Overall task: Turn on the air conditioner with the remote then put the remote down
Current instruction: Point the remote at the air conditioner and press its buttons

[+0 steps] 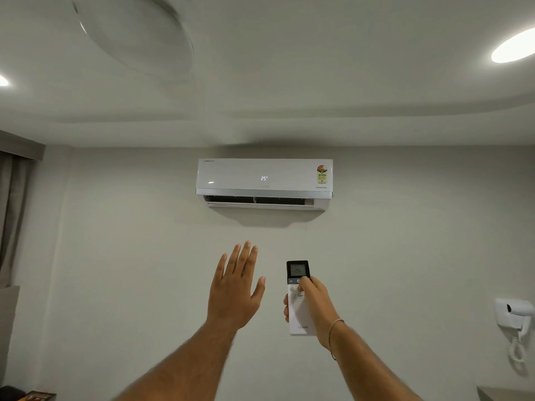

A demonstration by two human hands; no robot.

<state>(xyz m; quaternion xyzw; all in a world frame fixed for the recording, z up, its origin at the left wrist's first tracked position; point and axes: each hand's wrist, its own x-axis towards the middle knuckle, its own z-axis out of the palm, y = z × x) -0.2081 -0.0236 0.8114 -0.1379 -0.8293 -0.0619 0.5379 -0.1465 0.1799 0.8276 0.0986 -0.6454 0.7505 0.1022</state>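
Note:
A white wall air conditioner hangs high on the wall ahead, its front panel lit with "25" and its lower flap open. My right hand grips a white remote with a dark screen on top, pointed up at the unit, thumb resting by the power button. The remote's screen also reads 25. My left hand is raised beside it, palm toward the wall, fingers spread, holding nothing.
A wall-mounted white hair dryer with a coiled cord hangs at the right. A curtain covers the left edge. A spinning ceiling fan and recessed lights are overhead. Corners of furniture show at the bottom left and right.

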